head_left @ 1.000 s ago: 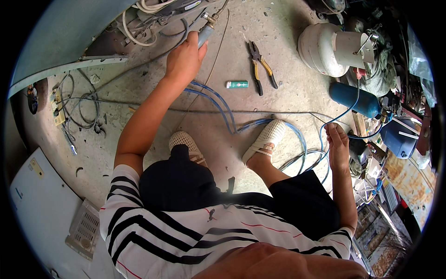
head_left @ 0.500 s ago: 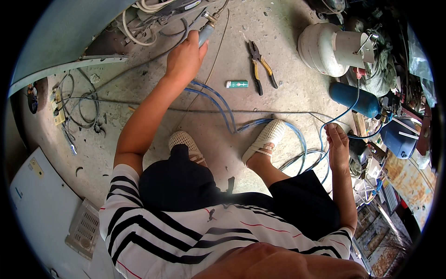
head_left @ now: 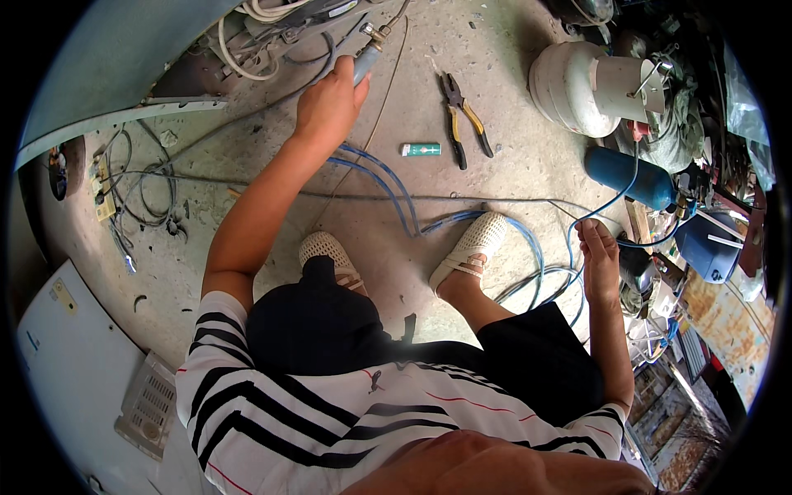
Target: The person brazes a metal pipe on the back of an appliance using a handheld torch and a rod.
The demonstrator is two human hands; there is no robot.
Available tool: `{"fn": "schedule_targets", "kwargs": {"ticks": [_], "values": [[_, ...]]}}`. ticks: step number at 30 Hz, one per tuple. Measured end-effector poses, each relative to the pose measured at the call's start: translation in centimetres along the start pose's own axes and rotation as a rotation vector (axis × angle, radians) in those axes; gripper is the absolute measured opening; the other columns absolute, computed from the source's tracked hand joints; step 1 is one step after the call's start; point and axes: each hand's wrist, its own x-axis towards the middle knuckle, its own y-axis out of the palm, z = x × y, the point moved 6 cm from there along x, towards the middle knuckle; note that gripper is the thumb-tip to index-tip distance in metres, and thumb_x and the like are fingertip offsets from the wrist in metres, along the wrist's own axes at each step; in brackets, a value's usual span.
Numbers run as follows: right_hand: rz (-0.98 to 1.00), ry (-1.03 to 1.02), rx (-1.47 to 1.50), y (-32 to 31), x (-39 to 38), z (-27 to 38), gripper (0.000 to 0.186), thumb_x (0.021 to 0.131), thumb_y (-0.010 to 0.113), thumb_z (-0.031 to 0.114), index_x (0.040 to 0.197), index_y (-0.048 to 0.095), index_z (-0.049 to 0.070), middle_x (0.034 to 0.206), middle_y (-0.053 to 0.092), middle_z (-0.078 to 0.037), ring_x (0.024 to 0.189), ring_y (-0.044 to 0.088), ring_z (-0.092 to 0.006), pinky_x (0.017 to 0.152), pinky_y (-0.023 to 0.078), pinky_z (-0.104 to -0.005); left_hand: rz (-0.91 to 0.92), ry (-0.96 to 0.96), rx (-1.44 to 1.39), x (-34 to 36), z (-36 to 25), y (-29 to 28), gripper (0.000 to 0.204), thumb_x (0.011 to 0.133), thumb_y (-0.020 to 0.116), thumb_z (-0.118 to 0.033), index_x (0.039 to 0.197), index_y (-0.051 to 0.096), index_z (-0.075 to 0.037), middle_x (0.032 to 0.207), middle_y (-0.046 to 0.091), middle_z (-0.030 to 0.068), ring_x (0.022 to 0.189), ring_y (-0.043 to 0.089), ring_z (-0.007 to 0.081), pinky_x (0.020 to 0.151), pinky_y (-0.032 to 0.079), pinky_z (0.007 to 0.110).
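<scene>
My left hand [head_left: 328,103] is wrapped around the grey handle of a gas torch [head_left: 367,59], which has brass valve fittings and a thin metal neck running out of the top of the view. The blue twin hose [head_left: 388,177] shows just below that wrist and runs down to the floor. My right hand [head_left: 600,252] is closed at the right, fingertips pinched together beside a blue hose [head_left: 571,235]. Whatever it holds, if anything, is too small to make out. Between the hands, pliers [head_left: 455,103] with black-and-yellow handles lie spread on the concrete, next to a green lighter [head_left: 421,149].
A white gas cylinder [head_left: 569,87] lies at the far right, with a smaller blue cylinder [head_left: 627,175] nearer me. Hose coils [head_left: 540,276] lie by my right shoe [head_left: 478,247]. Tangled cables [head_left: 153,186] and a white panel [head_left: 74,330] are at the left; clutter fills the right edge.
</scene>
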Motion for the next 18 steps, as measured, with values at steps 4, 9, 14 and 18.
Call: {"fn": "schedule_targets", "kwargs": {"ticks": [4, 9, 14, 18], "values": [[0.008, -0.001, -0.016, -0.10, 0.04, -0.02, 0.018, 0.096, 0.062, 0.023, 0.100, 0.069, 0.007, 0.092, 0.067, 0.002, 0.088, 0.055, -0.0060, 0.084, 0.039, -0.0245, -0.050, 0.028, -0.012, 0.02, 0.01, -0.10, 0.029, 0.096, 0.055, -0.030, 0.098, 0.048, -0.001, 0.068, 0.065, 0.0193, 0.063, 0.066, 0.0371, 0.052, 0.051, 0.046], [-0.019, -0.015, -0.019, 0.67, -0.11, 0.54, 0.017, 0.098, 0.058, 0.023, 0.094, 0.068, 0.010, 0.087, 0.063, 0.006, 0.075, 0.046, -0.0021, 0.070, 0.034, -0.0197, 0.020, -0.014, 0.005, -0.02, 0.03, 0.10, 0.030, 0.096, 0.055, -0.030, 0.097, 0.047, -0.001, 0.068, 0.065, 0.0189, 0.062, 0.066, 0.0371, 0.052, 0.051, 0.046], [-0.014, -0.026, -0.017, 0.52, 0.03, 0.36, 0.017, 0.099, 0.058, 0.023, 0.094, 0.068, 0.009, 0.086, 0.063, 0.006, 0.075, 0.045, -0.0021, 0.070, 0.034, -0.0196, 0.034, -0.065, -0.071, 0.05, 0.49, 0.30, 0.032, 0.098, 0.053, -0.034, 0.104, 0.048, -0.003, 0.077, 0.066, 0.0231, 0.070, 0.064, 0.0447, 0.061, 0.049, 0.053], [-0.011, -0.024, -0.008, 0.73, -0.02, 0.54, 0.018, 0.099, 0.058, 0.023, 0.095, 0.068, 0.009, 0.086, 0.063, 0.006, 0.074, 0.045, -0.0023, 0.069, 0.034, -0.0196, 0.026, -0.024, -0.012, 0.11, 0.22, 0.19, 0.030, 0.096, 0.055, -0.031, 0.099, 0.048, -0.002, 0.071, 0.066, 0.0195, 0.063, 0.065, 0.0390, 0.055, 0.051, 0.048]]}}
